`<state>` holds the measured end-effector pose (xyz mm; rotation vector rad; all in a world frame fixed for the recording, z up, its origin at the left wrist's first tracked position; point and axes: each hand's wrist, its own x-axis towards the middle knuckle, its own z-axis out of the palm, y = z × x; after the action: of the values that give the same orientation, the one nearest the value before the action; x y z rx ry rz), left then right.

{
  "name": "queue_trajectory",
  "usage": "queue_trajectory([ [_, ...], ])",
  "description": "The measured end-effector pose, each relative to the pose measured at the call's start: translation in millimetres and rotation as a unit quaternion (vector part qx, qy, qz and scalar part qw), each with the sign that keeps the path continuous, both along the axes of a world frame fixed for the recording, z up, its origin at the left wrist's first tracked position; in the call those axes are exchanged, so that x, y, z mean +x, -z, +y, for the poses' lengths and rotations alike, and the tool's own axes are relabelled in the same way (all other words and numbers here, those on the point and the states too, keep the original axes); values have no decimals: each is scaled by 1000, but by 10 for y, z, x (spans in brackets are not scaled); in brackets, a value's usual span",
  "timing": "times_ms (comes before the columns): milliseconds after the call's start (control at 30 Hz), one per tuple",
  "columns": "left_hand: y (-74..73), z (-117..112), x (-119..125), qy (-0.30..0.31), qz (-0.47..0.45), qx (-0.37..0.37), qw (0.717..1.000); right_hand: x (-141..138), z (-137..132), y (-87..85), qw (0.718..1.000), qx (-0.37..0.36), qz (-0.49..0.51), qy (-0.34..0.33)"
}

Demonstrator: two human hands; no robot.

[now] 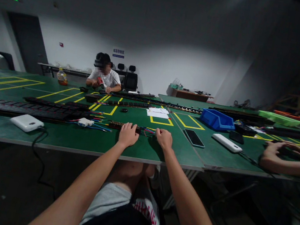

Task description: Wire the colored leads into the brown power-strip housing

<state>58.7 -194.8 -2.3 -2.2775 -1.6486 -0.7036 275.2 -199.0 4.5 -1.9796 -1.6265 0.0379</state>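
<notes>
Slim dark strip (115,125) is probably being steadied under the left hand (129,135), can't tell if clenched; thin multicoloured wires (148,130), 3 o'clock, are being pinched by the right hand (164,139).

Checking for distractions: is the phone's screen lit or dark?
Dark: the phone lies face up, right of the right hand, its screen black with no display. Powered off or asleep: cannot tell.

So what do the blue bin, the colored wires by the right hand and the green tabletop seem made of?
Blue bin: likely plastic, with smooth, evenly colored walls.
Colored wires: probably plastic-coated, given their bright red and blue covering.
Green tabletop: perhaps laminate or a rubber mat, flat and low-sheen.
</notes>
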Motion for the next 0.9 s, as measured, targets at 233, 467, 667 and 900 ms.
queue_trajectory([
  [233, 0, -3, 5, -3, 0, -1, 1000, -14, 11, -1, 998, -39, -26, -42],
  [467, 11, 10, -11, 5, -4, 1, 1000, -13, -6, -15, 1000, 14, -1, 0],
  [667, 25, 26, -13, 2, -3, 3, 1000, -18, -41, -55, 999, -39, -6, -8],
  [900, 21, 14, -9, 0, -4, 5, 1000, -23, -42, -50, 999, 26, 19, 2],
])
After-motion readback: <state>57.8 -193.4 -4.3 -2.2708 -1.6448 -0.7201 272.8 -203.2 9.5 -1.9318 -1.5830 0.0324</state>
